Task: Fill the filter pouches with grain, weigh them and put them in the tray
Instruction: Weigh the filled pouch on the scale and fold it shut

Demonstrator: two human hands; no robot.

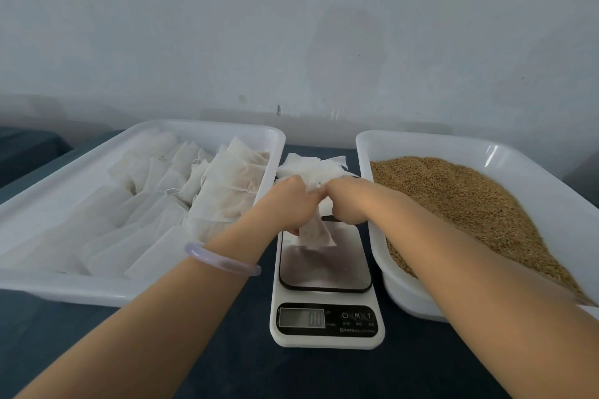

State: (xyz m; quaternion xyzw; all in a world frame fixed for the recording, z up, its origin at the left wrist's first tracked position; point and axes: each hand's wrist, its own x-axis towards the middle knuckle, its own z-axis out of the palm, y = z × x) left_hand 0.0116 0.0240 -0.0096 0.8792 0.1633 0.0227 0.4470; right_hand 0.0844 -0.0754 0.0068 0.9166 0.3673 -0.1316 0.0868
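Above a kitchen scale [325, 269], a filter pouch [319, 233] is gripped by both hands. The left hand [290, 201] and right hand [345, 204] are set knuckle to knuckle, and their fingers [301, 188] are curled and pinched on the pouch's upper edge. The pouch hangs below the fingers, over the steel platform [324, 272]. The display [302, 317] reads 0.0, so no weight appears to be resting there. Whether the mouth is being pulled open or drawn shut cannot be told.

Just beyond the fingers, a pile of empty pouches [311, 163] lies on the dark desk [97, 350]. To their left, filled pouches [227, 191] are laid in the white tray [207, 127]. To their right, grain [470, 201] is heaped in a second tray [405, 138].

The mouth is best kept uppermost so that no grain is shed. For a clean reading, the pouch should be lowered onto the middle of the platform and fully released. The forearms should be kept off the scale.
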